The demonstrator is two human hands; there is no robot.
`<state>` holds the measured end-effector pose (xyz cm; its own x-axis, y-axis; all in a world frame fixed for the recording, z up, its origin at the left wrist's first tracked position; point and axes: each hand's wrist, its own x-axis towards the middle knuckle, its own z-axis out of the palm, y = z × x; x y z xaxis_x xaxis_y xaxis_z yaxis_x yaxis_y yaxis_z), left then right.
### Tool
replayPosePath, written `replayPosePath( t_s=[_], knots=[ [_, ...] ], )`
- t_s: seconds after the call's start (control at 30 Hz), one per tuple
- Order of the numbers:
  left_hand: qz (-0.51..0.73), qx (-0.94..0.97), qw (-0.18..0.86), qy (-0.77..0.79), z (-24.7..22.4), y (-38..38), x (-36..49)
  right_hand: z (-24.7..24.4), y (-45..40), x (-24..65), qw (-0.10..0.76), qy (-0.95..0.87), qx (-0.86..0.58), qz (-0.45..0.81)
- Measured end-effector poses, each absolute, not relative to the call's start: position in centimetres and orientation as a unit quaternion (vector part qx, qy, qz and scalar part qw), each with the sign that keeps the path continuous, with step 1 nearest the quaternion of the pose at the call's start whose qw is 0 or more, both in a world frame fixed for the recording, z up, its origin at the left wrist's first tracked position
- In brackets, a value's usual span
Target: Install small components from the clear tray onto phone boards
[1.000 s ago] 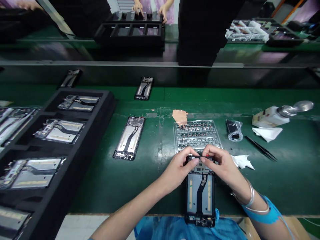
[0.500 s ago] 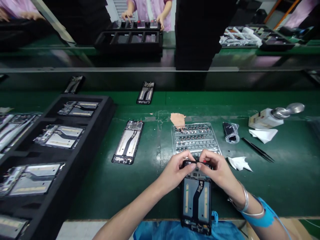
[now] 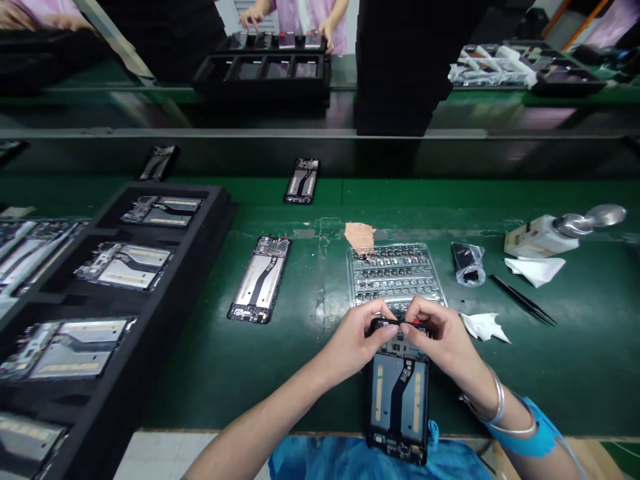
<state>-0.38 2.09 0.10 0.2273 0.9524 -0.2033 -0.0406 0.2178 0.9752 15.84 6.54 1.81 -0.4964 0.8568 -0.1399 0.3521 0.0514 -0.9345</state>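
An opened phone frame (image 3: 399, 400) with a black ribbon cable down its middle lies at the table's front edge, its lower end over my lap. My left hand (image 3: 363, 333) pinches its top edge from the left, thumb on the near side. My right hand (image 3: 440, 333) grips the same edge from the right, its thumb nearly meeting the left one. Whatever small part may be between the fingertips is hidden. Just beyond the hands sits a clear plastic tray (image 3: 395, 265) with rows of small dark parts.
Left, a black foam tray (image 3: 185, 280) holds several phone frames. Two more frames (image 3: 260, 280) (image 3: 303, 181) lie on the green table. At right are tweezers (image 3: 523, 299), a bottle (image 3: 537, 237), white wipes (image 3: 536, 268) and a bagged part (image 3: 468, 263). Across, a person's hands (image 3: 327, 33) touch another tray.
The view has shifted slightly, so most things appear a little further right and higher. Both my hands keep their hold on the phone frame's top edge.
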Motion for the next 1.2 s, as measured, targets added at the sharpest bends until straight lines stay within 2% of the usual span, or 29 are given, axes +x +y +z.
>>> replayPosePath(
  t_s=[0.23, 0.37, 0.47, 0.53, 0.6, 0.67, 0.73, 0.8, 1.2],
  knots=[
    [0.405, 0.475, 0.588, 0.515, 0.9, 2.0, -0.6, 1.4, 6.7, 16.4, 0.214, -0.635, -0.442, 0.597],
    [0.366, 0.566, 0.457, 0.580, 1.5, 1.2, 0.0, 1.1, 7.3, 16.8, 0.298, -0.543, -0.485, 0.617],
    [0.319, 0.675, 0.343, 0.569, 1.6, 0.6, 0.3, 1.5, 7.4, 16.8, 0.332, -0.499, -0.483, 0.638],
    [0.339, 0.692, 0.335, 0.542, 1.7, 0.6, 0.2, 1.9, 7.3, 16.8, 0.358, -0.502, -0.462, 0.637],
    [0.384, 0.654, 0.426, 0.494, 1.9, 0.8, -0.2, 2.2, 7.1, 17.0, 0.388, -0.532, -0.444, 0.608],
    [0.421, 0.541, 0.607, 0.401, 1.9, 1.2, -0.6, 2.3, 6.9, 17.2, 0.390, -0.560, -0.439, 0.585],
    [0.412, 0.381, 0.781, 0.274, 1.4, 1.6, -0.8, 2.2, 6.6, 17.4, 0.374, -0.566, -0.440, 0.588],
    [0.382, 0.262, 0.868, 0.181, 0.7, 1.9, -0.7, 2.0, 6.5, 17.6, 0.367, -0.555, -0.435, 0.607],
    [0.360, 0.171, 0.910, 0.116, -0.9, 1.9, -0.4, 1.6, 6.1, 17.8, 0.368, -0.552, -0.435, 0.609]
  ],
)
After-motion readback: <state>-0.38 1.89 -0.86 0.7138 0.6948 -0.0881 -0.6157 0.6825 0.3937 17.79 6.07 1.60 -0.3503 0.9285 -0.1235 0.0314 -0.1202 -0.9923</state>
